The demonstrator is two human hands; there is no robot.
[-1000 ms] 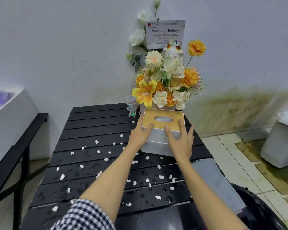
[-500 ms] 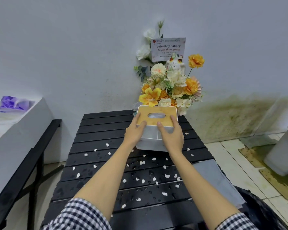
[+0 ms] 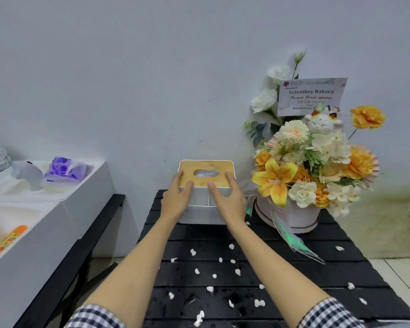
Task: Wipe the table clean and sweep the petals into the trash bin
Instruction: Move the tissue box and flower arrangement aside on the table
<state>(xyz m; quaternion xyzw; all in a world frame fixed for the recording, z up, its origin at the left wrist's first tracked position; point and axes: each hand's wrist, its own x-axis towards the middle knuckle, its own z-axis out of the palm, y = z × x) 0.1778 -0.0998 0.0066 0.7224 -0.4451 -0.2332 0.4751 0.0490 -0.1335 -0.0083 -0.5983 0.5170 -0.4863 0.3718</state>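
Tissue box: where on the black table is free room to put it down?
Freest: the far left slats, beside the tissue box. Flower arrangement crowds the far right; petals and water drops scatter the near slats.

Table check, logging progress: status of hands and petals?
Both hands gripping tissue box. Petals unswept on wet table. Flower arrangement beside box.

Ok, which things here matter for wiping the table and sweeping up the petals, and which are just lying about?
Belongs to the job:
- black table
- white petals
- tissue box, held by left hand and right hand

Just lying about:
- flower arrangement
- bakery card
- purple flowers on the side counter
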